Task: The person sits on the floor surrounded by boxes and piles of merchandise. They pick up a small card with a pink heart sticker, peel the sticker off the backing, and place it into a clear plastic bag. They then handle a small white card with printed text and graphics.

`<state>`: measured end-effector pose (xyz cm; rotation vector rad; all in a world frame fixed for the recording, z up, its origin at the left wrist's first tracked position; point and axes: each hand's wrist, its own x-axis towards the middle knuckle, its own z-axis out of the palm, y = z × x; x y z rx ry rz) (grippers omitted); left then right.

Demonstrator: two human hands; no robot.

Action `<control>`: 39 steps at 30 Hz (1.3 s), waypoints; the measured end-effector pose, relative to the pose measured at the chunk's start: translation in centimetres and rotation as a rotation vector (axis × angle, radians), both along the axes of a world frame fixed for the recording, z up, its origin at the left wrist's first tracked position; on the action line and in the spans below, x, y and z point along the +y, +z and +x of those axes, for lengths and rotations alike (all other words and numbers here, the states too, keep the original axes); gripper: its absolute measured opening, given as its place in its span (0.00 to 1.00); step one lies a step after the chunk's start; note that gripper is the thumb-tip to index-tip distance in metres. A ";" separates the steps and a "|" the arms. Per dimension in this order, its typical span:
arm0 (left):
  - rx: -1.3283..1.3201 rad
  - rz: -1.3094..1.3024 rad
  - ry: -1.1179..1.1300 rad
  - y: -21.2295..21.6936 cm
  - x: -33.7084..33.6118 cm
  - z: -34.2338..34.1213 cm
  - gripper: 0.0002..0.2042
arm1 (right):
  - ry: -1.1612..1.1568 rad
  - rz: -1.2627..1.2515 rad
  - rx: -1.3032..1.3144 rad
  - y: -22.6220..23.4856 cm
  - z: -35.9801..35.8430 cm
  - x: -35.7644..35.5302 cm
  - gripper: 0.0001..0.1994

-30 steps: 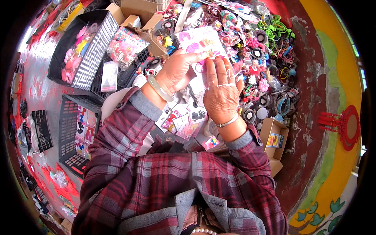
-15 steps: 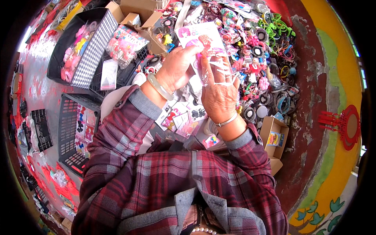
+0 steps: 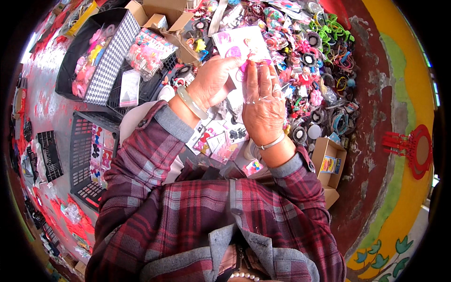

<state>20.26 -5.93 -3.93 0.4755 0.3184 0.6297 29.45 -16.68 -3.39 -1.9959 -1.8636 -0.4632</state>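
Above the cluttered pile, my left hand pinches the left edge of a white card with pink and red glittery shapes on it. The thumb lies across the card's front. My right hand rests against the card's lower right part, fingers stretched out side by side. Clear plastic film, crinkled and shiny, covers these fingers. The plastic's full outline is hard to make out. Below the hands lie several small cards with hair accessories.
A heap of hair ties and clips spreads ahead and right. A black box with a houndstooth side stands at the left, above a black plastic basket. An open cardboard box sits near my right forearm.
My right fingers have come together and moved up flat against the card under the plastic. The card has shifted slightly; my left hand keeps its pinch.
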 end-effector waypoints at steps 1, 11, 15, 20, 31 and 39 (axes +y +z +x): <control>-0.001 0.002 -0.009 0.0 0.0 0.0 0.12 | 0.017 0.008 -0.004 -0.1 0.1 0.0 0.27; -0.008 -0.020 0.027 -0.1 0.1 0.0 0.15 | -0.011 -0.060 0.100 0.4 -0.5 -0.5 0.28; -0.008 0.002 0.050 0.7 0.0 -0.2 0.14 | 0.009 -0.079 0.122 0.6 -0.5 -0.6 0.29; -0.013 -0.020 0.038 0.1 0.1 0.2 0.13 | 0.008 -0.055 0.110 0.3 -0.4 -0.5 0.30; -0.070 -0.024 0.054 -0.8 -0.5 0.2 0.07 | -0.009 -0.026 0.126 0.7 -0.3 -0.3 0.30; -0.063 -0.025 0.082 -0.3 -0.6 0.2 0.10 | 0.000 -0.037 0.070 0.3 -0.1 -0.3 0.30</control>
